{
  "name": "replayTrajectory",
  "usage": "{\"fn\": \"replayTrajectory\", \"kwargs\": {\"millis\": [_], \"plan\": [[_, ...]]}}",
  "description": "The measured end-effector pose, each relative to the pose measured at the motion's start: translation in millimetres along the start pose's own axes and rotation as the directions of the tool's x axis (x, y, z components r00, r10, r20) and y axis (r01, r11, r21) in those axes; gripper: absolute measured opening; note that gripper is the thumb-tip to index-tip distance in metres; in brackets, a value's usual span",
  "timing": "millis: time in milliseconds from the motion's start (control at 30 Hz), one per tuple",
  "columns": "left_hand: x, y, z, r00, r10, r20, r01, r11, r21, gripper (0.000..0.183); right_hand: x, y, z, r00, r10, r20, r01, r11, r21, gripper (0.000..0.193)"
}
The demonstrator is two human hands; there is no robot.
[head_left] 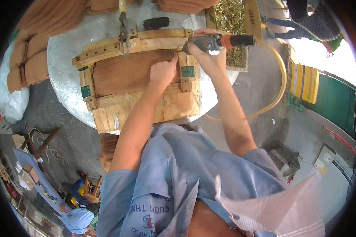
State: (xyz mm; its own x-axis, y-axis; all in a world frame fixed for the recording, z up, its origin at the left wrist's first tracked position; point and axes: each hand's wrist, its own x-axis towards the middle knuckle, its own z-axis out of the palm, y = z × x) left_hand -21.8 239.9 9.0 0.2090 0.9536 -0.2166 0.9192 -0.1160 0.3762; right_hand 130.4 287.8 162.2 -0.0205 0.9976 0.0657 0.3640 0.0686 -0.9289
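A wooden frame jig holds a brown curved panel and stands on the round, plastic-wrapped table. My left hand presses at the panel's right end near the upper corner, one finger stretched out and the others curled under. Whether anything small is pinched there is hidden. My right hand grips a dark grey air tool with an orange ring and a black end. The tool's nose rests at or just above the jig's upper right corner. A yellow air hose runs from its black end.
Boxes of brass-coloured fasteners stand right of the jig. A metal air gun hangs over its top rail, near a black block. Stacked brown panels lie behind and left. Other people are at lower left and upper right.
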Motion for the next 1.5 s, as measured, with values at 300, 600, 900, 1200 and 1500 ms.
{"fn": "replayTrajectory", "kwargs": {"millis": [300, 600, 900, 1200, 1500], "plan": [[-1.4, 0.7, 1.5, 1.0, 0.02, -0.007, -0.02, 1.0, -0.019, 0.047, 1.0, 10.7, 5.3, 1.0, -0.001, 0.017, 0.001, 1.0, 0.032, 0.038], [-27.1, -35.1, -0.6, 0.973, -0.152, 0.171, 0.201, 0.211, -0.957, 0.04, -49.6, 24.0, -5.3, 0.999, -0.022, -0.038, 0.023, 0.999, 0.031, 0.043], [-157.0, -17.2, -16.3, 0.907, -0.234, 0.349, 0.091, -0.702, -0.707, 0.051, -198.1, -47.0, -49.0, 0.988, 0.037, -0.149, 0.031, 0.902, 0.432, 0.049], [-180.0, 19.7, -30.3, 0.933, -0.159, 0.322, 0.127, -0.692, -0.71, 0.059, -257.0, -52.5, -60.3, 0.992, 0.01, -0.122, 0.052, 0.87, 0.49, 0.048], [-190.8, 22.8, -26.0, 0.905, -0.199, 0.375, 0.132, -0.708, -0.694, 0.049, -276.3, -53.3, -60.0, 0.985, 0.036, -0.172, 0.054, 0.868, 0.493, 0.046]]}}
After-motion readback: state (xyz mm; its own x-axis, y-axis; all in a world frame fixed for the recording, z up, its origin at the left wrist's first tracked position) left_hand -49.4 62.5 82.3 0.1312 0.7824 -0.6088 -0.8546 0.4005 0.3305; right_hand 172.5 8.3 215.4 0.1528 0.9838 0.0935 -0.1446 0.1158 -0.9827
